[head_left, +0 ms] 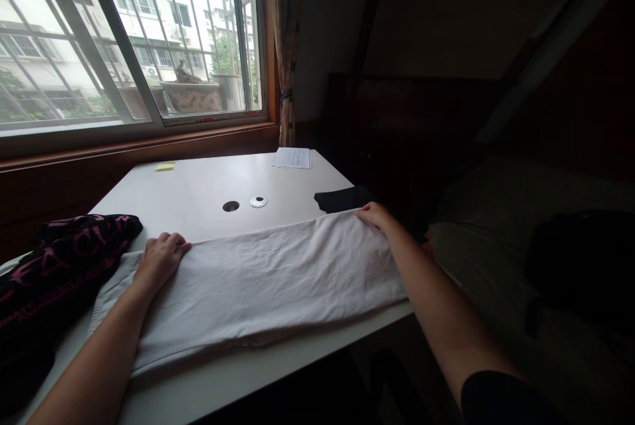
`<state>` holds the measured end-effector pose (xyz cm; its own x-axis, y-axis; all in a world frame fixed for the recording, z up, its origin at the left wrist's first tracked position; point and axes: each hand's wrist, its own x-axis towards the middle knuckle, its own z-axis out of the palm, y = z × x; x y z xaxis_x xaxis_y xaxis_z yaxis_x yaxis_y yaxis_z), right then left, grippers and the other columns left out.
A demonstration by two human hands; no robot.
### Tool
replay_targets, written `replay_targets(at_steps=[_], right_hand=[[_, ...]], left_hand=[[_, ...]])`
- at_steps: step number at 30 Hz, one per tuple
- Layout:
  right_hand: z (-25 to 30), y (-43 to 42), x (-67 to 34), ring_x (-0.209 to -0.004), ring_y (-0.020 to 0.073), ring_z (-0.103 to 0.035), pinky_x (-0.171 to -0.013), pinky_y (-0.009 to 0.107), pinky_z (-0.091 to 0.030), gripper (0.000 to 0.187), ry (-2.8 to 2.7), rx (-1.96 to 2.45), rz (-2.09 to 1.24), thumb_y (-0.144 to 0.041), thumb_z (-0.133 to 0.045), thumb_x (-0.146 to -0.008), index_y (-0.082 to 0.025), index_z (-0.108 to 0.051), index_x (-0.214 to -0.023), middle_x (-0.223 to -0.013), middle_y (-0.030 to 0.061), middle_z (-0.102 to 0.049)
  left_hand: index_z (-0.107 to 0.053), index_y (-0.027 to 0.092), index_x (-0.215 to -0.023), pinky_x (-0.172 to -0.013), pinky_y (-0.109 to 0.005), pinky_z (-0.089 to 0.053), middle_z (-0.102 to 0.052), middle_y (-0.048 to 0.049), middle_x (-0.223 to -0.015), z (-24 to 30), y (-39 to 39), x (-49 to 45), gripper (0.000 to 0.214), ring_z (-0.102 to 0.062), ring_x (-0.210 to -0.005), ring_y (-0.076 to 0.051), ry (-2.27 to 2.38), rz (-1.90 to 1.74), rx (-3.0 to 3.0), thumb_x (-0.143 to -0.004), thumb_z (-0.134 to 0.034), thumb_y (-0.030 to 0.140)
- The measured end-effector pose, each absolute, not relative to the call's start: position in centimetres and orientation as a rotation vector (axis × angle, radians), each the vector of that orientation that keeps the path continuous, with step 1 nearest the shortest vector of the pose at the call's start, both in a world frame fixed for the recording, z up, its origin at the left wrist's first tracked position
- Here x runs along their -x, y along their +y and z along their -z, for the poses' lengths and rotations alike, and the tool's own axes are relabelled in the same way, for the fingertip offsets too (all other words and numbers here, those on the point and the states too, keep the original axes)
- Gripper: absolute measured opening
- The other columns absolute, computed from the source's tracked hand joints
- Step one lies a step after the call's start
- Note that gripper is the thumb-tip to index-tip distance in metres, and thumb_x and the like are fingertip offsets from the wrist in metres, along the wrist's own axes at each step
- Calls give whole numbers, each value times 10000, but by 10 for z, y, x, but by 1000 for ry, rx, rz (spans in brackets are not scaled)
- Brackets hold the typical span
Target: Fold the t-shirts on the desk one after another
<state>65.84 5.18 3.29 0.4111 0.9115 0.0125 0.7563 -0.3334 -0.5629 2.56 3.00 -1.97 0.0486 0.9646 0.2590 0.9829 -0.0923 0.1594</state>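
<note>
A white garment [278,273] lies folded into a long strip across the near part of the white table. It is wrinkled toward its right end, and its exact kind is not plain from the folds. My left hand [161,256] grips its far edge near the left end, fingers curled over the cloth. At the far right corner, my right hand [374,215] pinches the fabric between thumb and fingers. Just beyond that hand sits a folded black cloth [344,199]. A black garment with pink lettering [64,266] is heaped at the left, against the white one.
The white table [198,177] has a round cable hole [231,206] with a round cover [258,201] beside it. Papers [292,158] and a yellow slip [165,166] lie at the far edge. A barred window [193,35] stands behind; the dark right side shows a bed-like surface [486,240].
</note>
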Motion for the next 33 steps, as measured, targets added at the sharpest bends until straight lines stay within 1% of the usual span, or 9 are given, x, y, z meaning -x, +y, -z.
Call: replay_targets(at_steps=[3,7,11,14,19,24,28,31,33], right_hand=[[-26,52,-664,-940,292,-695,-795,352,-528,340,-1363,2142,-457,-371,-802,-735,-137,-715,-966,-1019,158,-751],[-22,45,-672,-872,245,-714,-760,309,-542,255,-1380,2031,-550,-322,-742,-799,-135,-733,-972,-980,129,-772],[-19,42,-676,-911,235,-717,-804,302,-543,242,-1397,1959,-504,-272,-721,-807,-140,-747,-1008,-1027,119,-778],[-18,43,-678,-936,249,-715,-832,317,-538,228,-1411,1965,-417,-263,-715,-798,-145,-759,-988,-1021,115,-778],[-18,41,-676,-942,270,-709,-860,340,-524,158,-1462,2001,-249,-236,-692,-793,-153,-769,-904,-993,122,-761],[-14,28,-663,-1011,270,-686,-945,344,-497,135,-1567,1973,-153,-182,-707,-767,-183,-767,-889,-1080,121,-733],[-10,22,-655,-1088,272,-671,-994,340,-479,203,-1584,1936,-165,-155,-702,-769,-208,-756,-958,-1128,110,-731],[-8,26,-656,-1085,284,-676,-984,376,-494,358,-1513,1932,-203,-169,-709,-774,-205,-707,-1130,-1157,122,-726],[-8,33,-659,-1032,284,-692,-963,412,-513,499,-1425,1924,-264,-196,-723,-777,-198,-631,-1267,-1122,122,-732]], left_hand=[[-690,219,-1016,-885,-429,-468,-631,-117,-1123,18,29,-28,367,-537,-1054,-333,-2081,477,2230,-957,-468,505],[-679,217,-1006,-879,-431,-471,-630,-120,-1124,17,26,-30,347,-539,-1047,-330,-2068,498,2233,-963,-468,489],[-683,216,-995,-887,-436,-467,-630,-121,-1118,18,27,-29,348,-539,-1049,-332,-2064,519,2230,-964,-472,492],[-691,212,-990,-893,-443,-465,-630,-125,-1119,20,28,-27,355,-537,-1049,-336,-2061,527,2240,-960,-478,494],[-691,221,-1003,-899,-416,-465,-630,-111,-1122,21,28,-27,347,-538,-1063,-331,-2048,500,2213,-958,-478,491],[-686,218,-987,-921,-404,-456,-637,-102,-1087,23,29,-25,355,-549,-1014,-313,-2005,496,2223,-957,-472,499],[-693,218,-975,-906,-404,-462,-645,-102,-1071,23,29,-24,365,-555,-1006,-314,-1975,499,2219,-958,-464,500],[-697,217,-969,-917,-392,-464,-650,-96,-1053,24,30,-24,363,-568,-1000,-300,-1960,496,2216,-956,-472,501],[-696,220,-977,-915,-389,-467,-650,-94,-1061,25,31,-23,369,-570,-1007,-301,-1976,485,2212,-956,-470,511]])
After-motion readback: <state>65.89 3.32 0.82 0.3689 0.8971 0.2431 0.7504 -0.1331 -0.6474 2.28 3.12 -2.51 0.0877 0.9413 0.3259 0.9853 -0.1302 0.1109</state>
